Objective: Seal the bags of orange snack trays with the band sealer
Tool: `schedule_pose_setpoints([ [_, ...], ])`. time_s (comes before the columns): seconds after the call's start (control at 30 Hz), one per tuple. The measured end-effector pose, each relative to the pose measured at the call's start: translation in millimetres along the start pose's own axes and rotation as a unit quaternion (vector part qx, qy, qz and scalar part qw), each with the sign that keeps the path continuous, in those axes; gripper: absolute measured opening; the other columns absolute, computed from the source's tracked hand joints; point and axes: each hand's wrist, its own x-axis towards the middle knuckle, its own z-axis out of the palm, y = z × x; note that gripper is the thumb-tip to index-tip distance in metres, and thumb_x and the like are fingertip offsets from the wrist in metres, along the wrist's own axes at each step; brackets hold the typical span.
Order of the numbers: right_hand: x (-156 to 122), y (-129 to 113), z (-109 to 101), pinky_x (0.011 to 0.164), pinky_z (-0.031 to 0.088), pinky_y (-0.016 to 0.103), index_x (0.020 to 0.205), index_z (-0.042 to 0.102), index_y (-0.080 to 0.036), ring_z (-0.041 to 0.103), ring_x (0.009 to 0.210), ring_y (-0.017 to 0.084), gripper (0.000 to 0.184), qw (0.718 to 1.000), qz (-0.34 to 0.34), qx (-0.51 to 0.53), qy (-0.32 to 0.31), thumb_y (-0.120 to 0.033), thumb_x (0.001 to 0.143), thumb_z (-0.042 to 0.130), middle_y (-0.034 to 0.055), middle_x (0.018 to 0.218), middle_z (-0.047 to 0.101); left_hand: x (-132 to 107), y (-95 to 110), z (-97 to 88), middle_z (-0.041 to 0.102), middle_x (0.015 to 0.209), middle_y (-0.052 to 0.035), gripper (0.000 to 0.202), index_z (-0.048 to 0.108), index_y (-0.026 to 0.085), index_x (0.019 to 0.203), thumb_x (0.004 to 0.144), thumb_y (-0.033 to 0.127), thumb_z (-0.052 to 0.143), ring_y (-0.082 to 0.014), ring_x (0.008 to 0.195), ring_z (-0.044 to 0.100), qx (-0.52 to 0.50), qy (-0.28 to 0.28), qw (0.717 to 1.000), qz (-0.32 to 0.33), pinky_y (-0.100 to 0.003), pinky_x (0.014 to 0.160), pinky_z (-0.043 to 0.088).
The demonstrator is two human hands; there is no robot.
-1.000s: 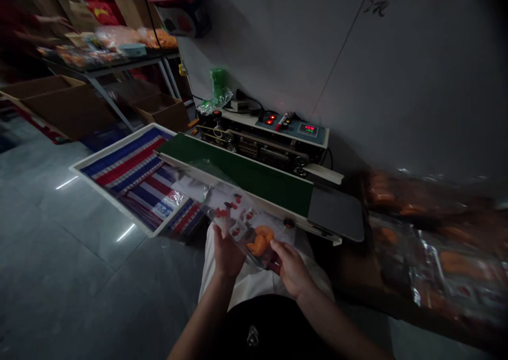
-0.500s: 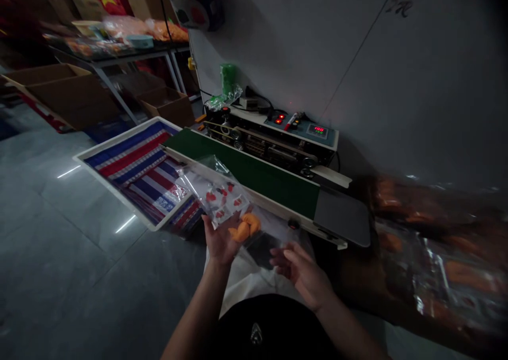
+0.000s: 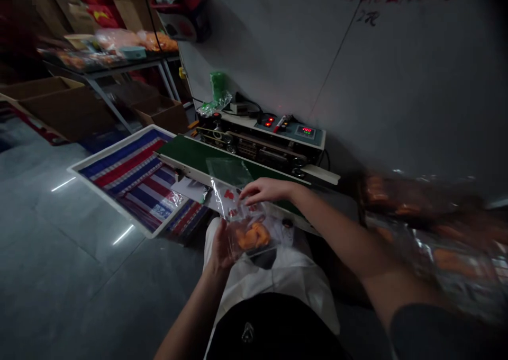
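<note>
Clear plastic bag of orange snack pieces is held low in front of the person, just short of the band sealer's green conveyor. Left hand has it pinched near the bottom, fingers curled round the plastic. Right hand is out flat, fingers loosely spread, with the fingertips right at the bag's upper part; can't tell if they're actually pressing on it. Sealer's control panel glows red on the far side. Striped red, white and blue cloth lines a white tray just left of the conveyor. Blurry pile of bagged snacks sits off to the right.
</note>
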Motion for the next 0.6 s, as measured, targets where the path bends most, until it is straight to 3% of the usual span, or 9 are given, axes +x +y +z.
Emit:
schedule_pose_setpoints([
  [0.07, 23.8, -5.9, 11.4, 0.074, 0.046, 0.027, 0.093, 0.079, -0.017, 0.062, 0.071, 0.014, 0.019, 0.995, -0.021, -0.096, 0.016, -0.023, 0.074, 0.078, -0.0009, 0.076, 0.07, -2.0, -3.9, 3.0, 0.071, 0.126, -0.0183, 0.05, 0.066, 0.013, 0.124, 0.081, 0.038, 0.07, -0.0418, 0.127, 0.06, 0.01, -0.005, 1.0, -0.007, -0.057, 0.104, 0.051],
  [0.17, 15.5, -6.2, 30.2, 0.094, 0.046, 0.038, 0.102, 0.078, -0.019, 0.064, 0.098, 0.024, 0.032, 0.969, -0.065, -0.175, 0.16, -0.023, 0.071, 0.083, 0.0073, 0.102, 0.071, -7.3, -1.2, 6.6, 0.073, 0.122, -0.0178, 0.052, 0.065, 0.011, 0.127, 0.077, 0.024, 0.065, -0.0413, 0.123, 0.063, 0.015, 0.013, 1.0, -0.019, -0.057, 0.105, 0.051],
  [0.27, -36.3, 8.5, 57.5, 0.11, 0.039, 0.045, 0.124, 0.069, -0.025, 0.053, 0.126, 0.029, 0.048, 0.908, -0.116, -0.048, 0.4, -0.028, 0.077, 0.079, 0.0107, 0.133, 0.061, -12.3, 7.1, 12.6, 0.075, 0.115, -0.0173, 0.051, 0.067, 0.01, 0.124, 0.074, 0.021, 0.065, -0.0411, 0.119, 0.065, 0.013, 0.045, 0.999, 0.022, -0.056, 0.104, 0.052],
  [0.33, -77.4, 24.1, 87.2, 0.103, 0.046, 0.043, 0.129, 0.063, -0.029, 0.055, 0.123, 0.028, 0.057, 0.833, -0.072, 0.141, 0.529, -0.04, 0.076, 0.081, 0.0103, 0.138, 0.058, -13.3, 11.8, 18.0, 0.075, 0.117, -0.0155, 0.053, 0.067, 0.012, 0.126, 0.074, 0.022, 0.065, -0.0401, 0.119, 0.065, 0.011, 0.052, 0.997, 0.064, -0.055, 0.104, 0.052],
  [0.4, -108.0, 37.6, 123.2, 0.093, 0.052, 0.041, 0.129, 0.061, -0.029, 0.061, 0.116, 0.028, 0.071, 0.781, 0.01, 0.359, 0.512, -0.05, 0.066, 0.088, 0.0107, 0.133, 0.062, -11.3, 13.4, 23.9, 0.074, 0.121, -0.0144, 0.058, 0.064, 0.015, 0.132, 0.075, 0.023, 0.064, -0.0389, 0.121, 0.065, 0.011, 0.05, 0.994, 0.095, -0.054, 0.105, 0.051],
  [0.47, -119.4, 43.6, 155.2, 0.089, 0.054, 0.043, 0.124, 0.064, -0.026, 0.066, 0.112, 0.031, 0.077, 0.74, 0.075, 0.547, 0.385, -0.062, 0.06, 0.089, 0.0139, 0.129, 0.066, -6.8, 10.1, 30.3, 0.072, 0.125, -0.0145, 0.062, 0.061, 0.015, 0.137, 0.075, 0.025, 0.062, -0.038, 0.122, 0.064, 0.015, 0.045, 0.992, 0.114, -0.054, 0.107, 0.049],
  [0.53, -112.0, 41.6, 172.7, 0.093, 0.054, 0.045, 0.12, 0.066, -0.024, 0.066, 0.115, 0.032, 0.078, 0.697, 0.074, 0.648, 0.296, -0.066, 0.058, 0.088, 0.0141, 0.13, 0.067, -1.5, 1.4, 37.8, 0.071, 0.127, -0.0143, 0.065, 0.058, 0.015, 0.139, 0.075, 0.025, 0.062, -0.0372, 0.124, 0.063, 0.021, 0.046, 0.992, 0.119, -0.053, 0.108, 0.047],
  [0.6, -94.2, 36.4, 172.5, 0.098, 0.053, 0.043, 0.117, 0.068, -0.025, 0.065, 0.118, 0.028, 0.069, 0.671, 0.031, 0.679, 0.297, -0.06, 0.061, 0.089, 0.0096, 0.129, 0.069, 2.3, -11.3, 46.2, 0.071, 0.129, -0.0129, 0.064, 0.058, 0.017, 0.14, 0.076, 0.022, 0.063, -0.0349, 0.126, 0.061, 0.026, 0.057, 0.991, 0.116, -0.049, 0.109, 0.046],
])
